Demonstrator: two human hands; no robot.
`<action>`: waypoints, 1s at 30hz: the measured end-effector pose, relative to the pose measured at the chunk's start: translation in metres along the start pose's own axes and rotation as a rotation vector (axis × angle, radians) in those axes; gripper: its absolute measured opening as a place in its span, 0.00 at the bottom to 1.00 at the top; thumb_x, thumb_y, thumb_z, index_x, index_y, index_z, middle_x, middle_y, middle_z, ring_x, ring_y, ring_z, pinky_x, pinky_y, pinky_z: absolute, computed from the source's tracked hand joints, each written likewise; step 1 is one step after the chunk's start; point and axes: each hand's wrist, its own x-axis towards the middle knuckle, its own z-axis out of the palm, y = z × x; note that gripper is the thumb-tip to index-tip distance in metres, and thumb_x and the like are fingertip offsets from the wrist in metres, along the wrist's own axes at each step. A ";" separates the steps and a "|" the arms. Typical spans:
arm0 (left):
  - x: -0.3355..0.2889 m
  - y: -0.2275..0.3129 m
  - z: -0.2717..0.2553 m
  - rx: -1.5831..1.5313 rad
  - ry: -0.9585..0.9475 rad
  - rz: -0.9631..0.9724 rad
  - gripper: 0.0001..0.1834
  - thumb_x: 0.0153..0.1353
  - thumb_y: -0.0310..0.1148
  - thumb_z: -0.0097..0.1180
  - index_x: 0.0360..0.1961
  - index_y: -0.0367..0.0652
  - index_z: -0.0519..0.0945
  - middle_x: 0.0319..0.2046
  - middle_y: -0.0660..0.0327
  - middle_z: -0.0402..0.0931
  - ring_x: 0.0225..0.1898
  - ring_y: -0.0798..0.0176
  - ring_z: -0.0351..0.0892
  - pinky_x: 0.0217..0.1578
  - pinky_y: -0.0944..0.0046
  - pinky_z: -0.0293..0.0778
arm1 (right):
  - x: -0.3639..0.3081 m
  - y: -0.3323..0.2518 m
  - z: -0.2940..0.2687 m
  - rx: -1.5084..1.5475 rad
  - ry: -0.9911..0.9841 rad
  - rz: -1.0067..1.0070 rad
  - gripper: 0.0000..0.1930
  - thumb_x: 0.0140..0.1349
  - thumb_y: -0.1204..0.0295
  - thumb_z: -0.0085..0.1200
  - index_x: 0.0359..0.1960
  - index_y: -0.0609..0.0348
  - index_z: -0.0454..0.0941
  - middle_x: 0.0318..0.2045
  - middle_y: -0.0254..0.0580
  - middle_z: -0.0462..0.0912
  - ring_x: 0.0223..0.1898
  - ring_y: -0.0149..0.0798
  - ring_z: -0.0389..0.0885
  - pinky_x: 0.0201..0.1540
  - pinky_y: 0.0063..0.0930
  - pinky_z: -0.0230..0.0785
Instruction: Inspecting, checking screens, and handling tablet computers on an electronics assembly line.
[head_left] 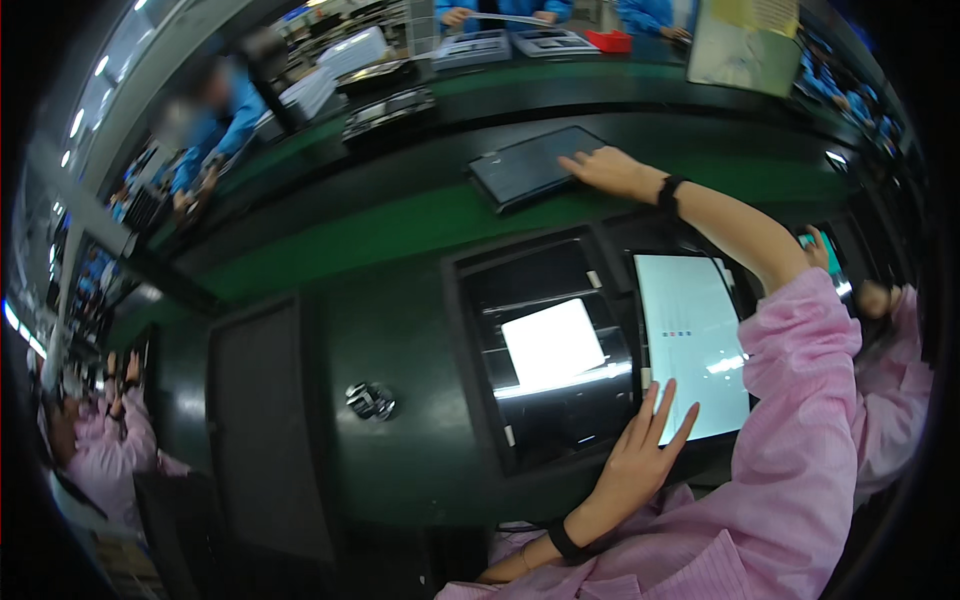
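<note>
Near green bench (390, 305) edge, left hand (634, 460) splays over one pale-lit rectangular screen (690, 295); right hand (615, 172) touches one black tablet (527, 168), grip unclear.

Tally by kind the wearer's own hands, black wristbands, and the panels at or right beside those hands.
Hands: 2 (left hand, right hand)
Black wristbands: 2
Pale lit panel: 1
Black panel with white patch: 1
Dark panel: 1
Total: 7

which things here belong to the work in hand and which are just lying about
Likely in use:
- lit screen, left hand over it
- dark flat device, right hand at it

Apparently lying about:
- crumpled shiny thing
- red bin
</note>
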 end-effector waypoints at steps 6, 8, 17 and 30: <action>-0.009 0.000 0.006 -0.109 0.116 0.034 0.31 0.50 0.26 0.52 0.59 0.41 0.65 0.63 0.42 0.53 0.65 0.42 0.52 0.54 0.60 0.65 | -0.002 -0.015 -0.110 0.025 0.179 -0.042 0.14 0.56 0.75 0.46 0.46 0.58 0.70 0.32 0.43 0.80 0.33 0.45 0.81 0.31 0.35 0.73; -0.012 -0.001 0.011 -0.061 0.171 0.025 0.31 0.48 0.25 0.52 0.58 0.40 0.66 0.63 0.41 0.53 0.66 0.42 0.51 0.54 0.60 0.65 | -0.005 -0.044 -0.158 0.033 0.191 0.053 0.18 0.52 0.77 0.52 0.47 0.58 0.71 0.35 0.42 0.80 0.34 0.44 0.80 0.34 0.34 0.73; -0.014 -0.006 0.041 0.026 0.325 0.126 0.26 0.46 0.23 0.50 0.51 0.39 0.73 0.59 0.39 0.57 0.65 0.39 0.51 0.53 0.57 0.67 | 0.077 -0.284 -0.330 0.132 0.853 -0.354 0.10 0.51 0.76 0.51 0.37 0.58 0.72 0.28 0.39 0.74 0.30 0.38 0.80 0.27 0.28 0.74; -0.005 -0.017 0.070 -0.016 0.395 0.111 0.25 0.44 0.28 0.54 0.48 0.50 0.77 0.59 0.44 0.61 0.63 0.44 0.56 0.46 0.58 0.73 | 0.115 -0.561 -0.354 0.274 0.115 -0.340 0.15 0.44 0.67 0.59 0.37 0.54 0.82 0.36 0.50 0.79 0.40 0.51 0.76 0.31 0.51 0.70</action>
